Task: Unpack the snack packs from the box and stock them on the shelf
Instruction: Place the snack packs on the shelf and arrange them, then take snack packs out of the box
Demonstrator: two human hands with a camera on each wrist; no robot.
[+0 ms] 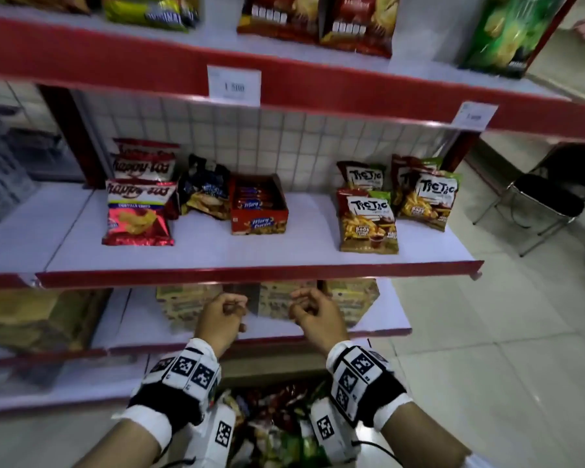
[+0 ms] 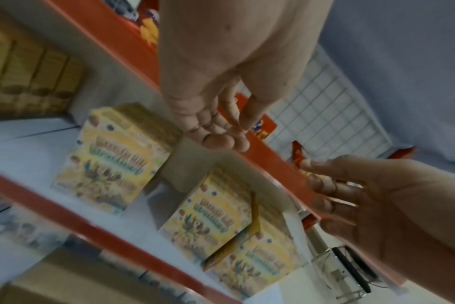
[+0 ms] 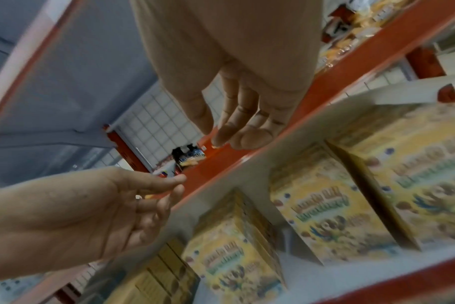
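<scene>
Both hands hang just below the front edge of the middle shelf (image 1: 257,251). My left hand (image 1: 230,309) (image 2: 216,127) has loosely curled fingers and holds nothing. My right hand (image 1: 306,307) (image 3: 237,123) is just as loose and empty, a short gap from the left. On the middle shelf stand red Happy Tos bags (image 1: 137,214), a dark blue bag (image 1: 205,190), a red Mary Queen box (image 1: 259,207) and several Tic Tic bags (image 1: 367,221). Mixed snack packs (image 1: 277,417) lie low between my forearms; their box is mostly hidden.
Yellow cartons (image 1: 183,302) (image 2: 112,160) (image 3: 325,205) stand on the lower shelf right behind my hands. The top shelf carries more chip bags (image 1: 352,21). A black folding chair (image 1: 547,197) stands on the tiled floor at the right. Bare shelf board (image 1: 311,228) shows between the Mary Queen box and the Tic Tic bags.
</scene>
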